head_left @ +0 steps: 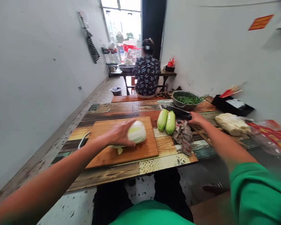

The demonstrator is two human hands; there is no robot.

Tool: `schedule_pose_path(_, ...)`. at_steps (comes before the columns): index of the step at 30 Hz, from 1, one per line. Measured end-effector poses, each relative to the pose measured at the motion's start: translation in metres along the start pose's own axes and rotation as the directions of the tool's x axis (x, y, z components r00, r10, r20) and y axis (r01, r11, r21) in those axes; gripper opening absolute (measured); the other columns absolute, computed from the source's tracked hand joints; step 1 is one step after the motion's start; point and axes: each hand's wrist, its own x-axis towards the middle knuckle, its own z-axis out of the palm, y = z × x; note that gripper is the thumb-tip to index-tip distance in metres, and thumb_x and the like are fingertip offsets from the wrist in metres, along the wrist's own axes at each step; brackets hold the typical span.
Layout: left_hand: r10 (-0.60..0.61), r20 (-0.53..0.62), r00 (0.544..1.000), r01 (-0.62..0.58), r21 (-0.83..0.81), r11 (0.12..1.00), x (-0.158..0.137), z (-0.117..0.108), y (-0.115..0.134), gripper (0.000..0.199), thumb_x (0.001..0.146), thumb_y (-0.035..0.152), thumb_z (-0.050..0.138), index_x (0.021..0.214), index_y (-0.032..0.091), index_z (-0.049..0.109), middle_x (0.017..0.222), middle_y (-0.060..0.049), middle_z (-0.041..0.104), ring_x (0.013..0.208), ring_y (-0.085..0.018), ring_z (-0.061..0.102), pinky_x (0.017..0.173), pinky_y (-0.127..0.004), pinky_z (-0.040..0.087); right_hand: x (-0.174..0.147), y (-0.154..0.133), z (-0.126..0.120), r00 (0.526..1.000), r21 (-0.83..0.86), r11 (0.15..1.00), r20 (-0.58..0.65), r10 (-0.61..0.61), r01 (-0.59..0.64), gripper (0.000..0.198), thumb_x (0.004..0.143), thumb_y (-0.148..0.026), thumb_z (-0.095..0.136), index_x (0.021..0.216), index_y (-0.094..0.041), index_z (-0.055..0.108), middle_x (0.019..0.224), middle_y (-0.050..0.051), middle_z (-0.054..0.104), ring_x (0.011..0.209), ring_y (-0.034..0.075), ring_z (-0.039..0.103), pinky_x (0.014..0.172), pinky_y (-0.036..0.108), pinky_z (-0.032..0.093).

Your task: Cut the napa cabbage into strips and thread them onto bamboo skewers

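Observation:
A pale napa cabbage [137, 132] lies on the wooden cutting board [131, 157], and my left hand [121, 132] grips its near left end with thumb and fingers spread around it. Over on the right, my right hand [197, 118] is closed on the handle of a dark kitchen knife [176, 110], whose blade points left behind the two zucchini [166, 121]. A crumpled, stained rag [184, 136] lies on the table just below that hand. Part of a cabbage leaf sticks out under my left hand.
A metal bowl of green vegetables [187, 99] stands behind the knife. To the right are a bag of pale food [232, 124], a black tray [233, 104] and red-printed plastic packaging [269, 134]. A person in a patterned shirt [147, 76] sits at the far table, back turned.

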Motion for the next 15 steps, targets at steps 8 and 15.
schedule_pose_path(8,0.003,-0.03,1.0,-0.002,0.034,0.999,0.001,0.007,-0.005,0.117,0.059,0.056,0.077,0.155,0.012,0.027,0.143,-0.019,0.057,0.129,-0.037,0.056,0.109,-0.045,0.044,-0.028,-0.007,-0.013,0.98,-0.048,0.98,-0.059,0.192,-0.195,0.038,0.095,-0.032,0.061,0.13,-0.016,0.061,0.128,0.015,0.063,0.109,0.025,0.065,0.089,0.041,0.055)
schedule_pose_path(15,-0.009,-0.039,0.999,0.011,0.054,0.998,-0.005,0.006,0.0,0.124,0.059,0.065,0.079,0.157,0.013,0.024,0.149,-0.023,0.05,0.134,-0.04,0.051,0.11,-0.049,0.041,-0.063,0.005,-0.042,0.982,-0.075,0.987,-0.136,0.131,-0.142,0.033,0.095,-0.015,0.049,0.122,-0.011,0.068,0.121,0.026,0.063,0.11,0.037,0.066,0.084,0.044,0.053)
